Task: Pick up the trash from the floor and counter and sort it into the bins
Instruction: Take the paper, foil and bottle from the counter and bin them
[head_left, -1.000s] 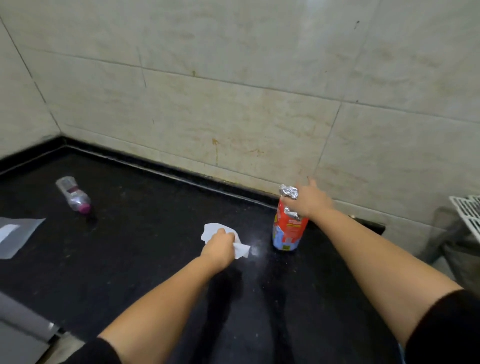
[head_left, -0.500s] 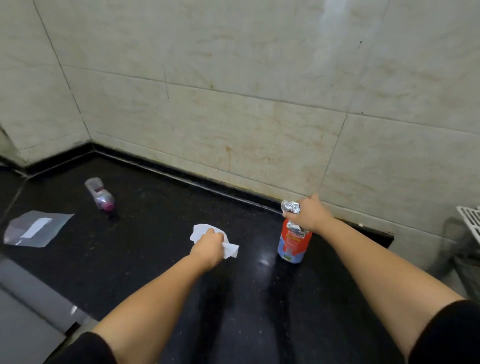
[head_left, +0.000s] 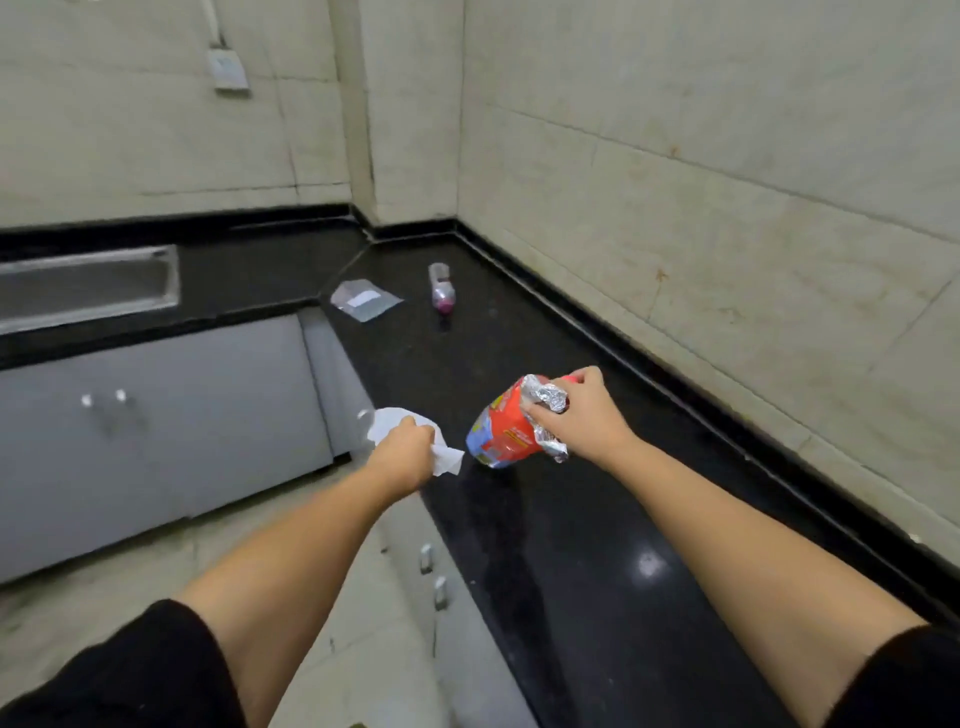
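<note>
My left hand (head_left: 402, 453) is closed around a crumpled white tissue (head_left: 387, 422), held at the counter's front edge. My right hand (head_left: 582, 415) grips a red and blue drink can (head_left: 496, 434) together with a wad of silver foil (head_left: 545, 397); the can is tilted and lifted just off the black counter (head_left: 597, 545). Farther back on the counter lie a small clear plastic bottle (head_left: 441, 288) on its side and a clear plastic bag (head_left: 363, 300) with a white label.
A steel sink (head_left: 88, 286) is set into the left arm of the L-shaped counter. Grey cabinet doors (head_left: 156, 426) run below it, with pale tiled floor (head_left: 104, 587) in front. Tiled walls close the corner; a wall socket (head_left: 228, 73) hangs upper left.
My view has swung left, showing the sink and cabinets. My right hand has lifted and tilted the can off the counter. My left hand has drawn the tissue back to the counter edge.
</note>
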